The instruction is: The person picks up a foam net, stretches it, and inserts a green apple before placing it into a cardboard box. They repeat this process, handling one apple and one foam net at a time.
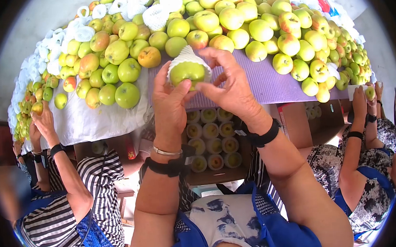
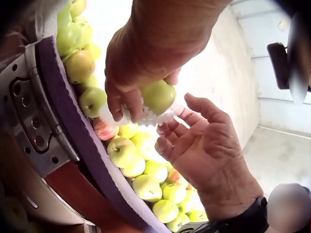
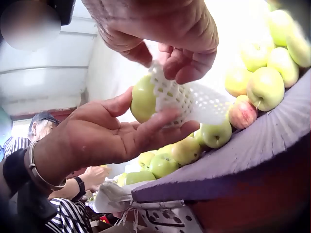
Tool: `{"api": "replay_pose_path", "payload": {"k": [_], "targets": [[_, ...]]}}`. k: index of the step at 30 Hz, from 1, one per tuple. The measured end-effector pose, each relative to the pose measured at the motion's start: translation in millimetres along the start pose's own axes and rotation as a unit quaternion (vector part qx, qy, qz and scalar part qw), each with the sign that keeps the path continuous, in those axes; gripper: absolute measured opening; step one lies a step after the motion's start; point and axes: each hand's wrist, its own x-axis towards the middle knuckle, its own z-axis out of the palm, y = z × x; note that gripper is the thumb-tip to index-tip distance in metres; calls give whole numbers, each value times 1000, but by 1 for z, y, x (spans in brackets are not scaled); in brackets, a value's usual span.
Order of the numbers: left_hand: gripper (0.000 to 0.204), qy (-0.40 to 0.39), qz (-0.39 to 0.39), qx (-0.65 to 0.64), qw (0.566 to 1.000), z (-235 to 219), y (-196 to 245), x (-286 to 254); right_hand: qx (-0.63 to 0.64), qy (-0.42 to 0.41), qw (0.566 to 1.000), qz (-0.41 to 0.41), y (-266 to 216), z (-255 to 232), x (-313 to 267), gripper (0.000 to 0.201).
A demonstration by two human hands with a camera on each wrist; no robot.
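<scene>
In the head view my left hand [image 1: 172, 100] holds a green apple [image 1: 187, 74] from the side, thumb on its front. A white foam net [image 1: 186, 55] wraps the apple's far part and tapers to a point beyond it. The right hand [image 1: 231, 83] pinches the net's edge on the other side, fingers bent. The left wrist view has the left hand [image 2: 141, 63] gripping the apple [image 2: 159, 97], with the right hand [image 2: 209, 150] at the net [image 2: 163, 118]. In the right wrist view, the net [image 3: 175, 99] covers part of the apple [image 3: 142, 99].
Loose apples [image 1: 127, 96] are heaped beyond the hands, with more foam nets [image 1: 155, 17] among them. A purple ridged mat [image 1: 267, 82] covers the near edge. Below stands a box [image 1: 214, 175] with rows of netted apples. People [image 1: 72, 210] work at both sides.
</scene>
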Motion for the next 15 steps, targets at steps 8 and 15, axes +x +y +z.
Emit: {"api": "replay_pose_path", "payload": {"k": [8,15], "targets": [[39,-27,41,76,996,3,-3,-1,-10,-46,999,-19,13,1,-2,63],[11,89,64,199,974,-4,-7,-2,101,-59,992,54,12,-3,-2,62]]}}
